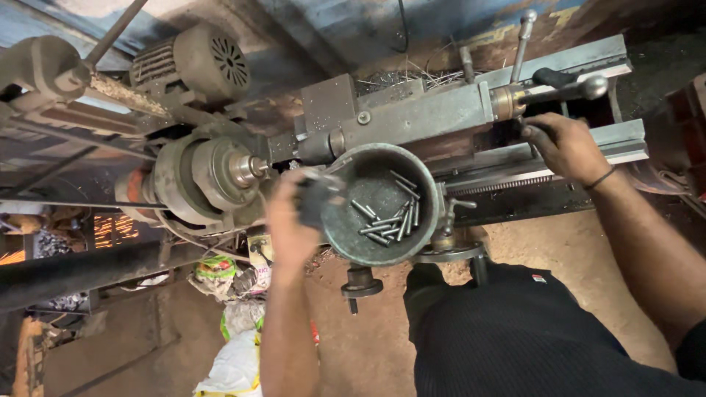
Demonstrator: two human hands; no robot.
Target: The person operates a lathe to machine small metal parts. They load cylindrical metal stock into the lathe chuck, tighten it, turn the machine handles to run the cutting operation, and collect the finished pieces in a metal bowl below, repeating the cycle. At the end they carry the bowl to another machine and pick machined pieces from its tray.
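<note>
1. Head view, looking down: a round grey metal bowl (353, 220) sits on the carriage of a lathe (419, 117), near the middle of the picture, just in front of the tool slide.
2. Contents of bowl: a loose heap of short metal pins (390, 217), silver-grey, lying crosswise on the bowl floor toward its right half. Left half of the floor is bare.
3. Left hand (290, 220) is at the bowl's left rim, fingers curled around a dark cloth or pad (318, 200), with a thin bright metal piece showing at its upper edge. Grip is closed on the cloth; whether a pin is also pinched inside cannot be told.
4. Right hand (566, 147) is well apart from the bowl, on the right end of the machine, fingers folded over a dark handle (531, 134) below a long lever with a ball end (592, 88). Grip narrow, wrapped on the handle. A thin band is on that wrist.
5. Left of the bowl: the chuck and spindle (246, 167), close to the left hand.
6. Behind the spindle: an electric motor (198, 62).
7. Below: dirt floor (368, 338), with plastic bags (235, 353) near the left forearm.
</note>
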